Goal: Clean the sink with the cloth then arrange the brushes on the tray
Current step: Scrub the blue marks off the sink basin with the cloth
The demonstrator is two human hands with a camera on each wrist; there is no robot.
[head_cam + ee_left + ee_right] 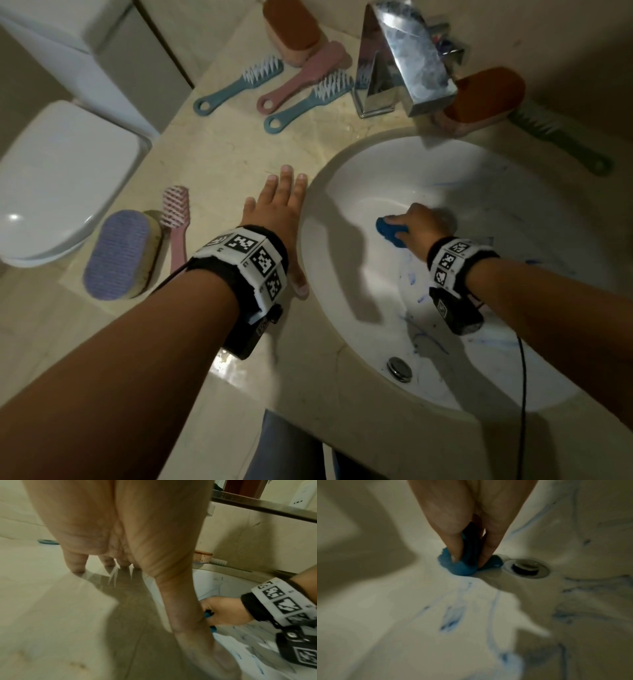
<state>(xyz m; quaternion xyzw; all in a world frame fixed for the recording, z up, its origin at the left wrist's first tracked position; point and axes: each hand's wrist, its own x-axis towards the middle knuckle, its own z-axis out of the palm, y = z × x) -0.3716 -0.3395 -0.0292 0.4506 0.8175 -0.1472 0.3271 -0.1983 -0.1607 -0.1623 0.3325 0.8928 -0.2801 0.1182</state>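
The white sink [370, 171] carries smeared blue marks [452, 619]. Inside the bowl my right hand [411, 222] grips a bunched blue cloth [388, 233] and presses it against the basin beside the drain [526, 568]. In the right wrist view the fingers [453, 545] curl round the cloth [462, 569]. My left hand [281, 205] lies flat and open on the beige counter just left of the sink rim, holding nothing. Two blue brushes [236, 85], a pink brush [301, 77] and an orange scrub brush [291, 31] lie at the back of the counter.
A chrome tap [404, 58] stands behind the sink, with another orange scrub brush [479, 99] and a green brush [561, 140] to its right. A purple scrub brush [116, 253] and a pink brush [176, 222] lie at the left. A white toilet [58, 181] stands beyond the counter's left edge.
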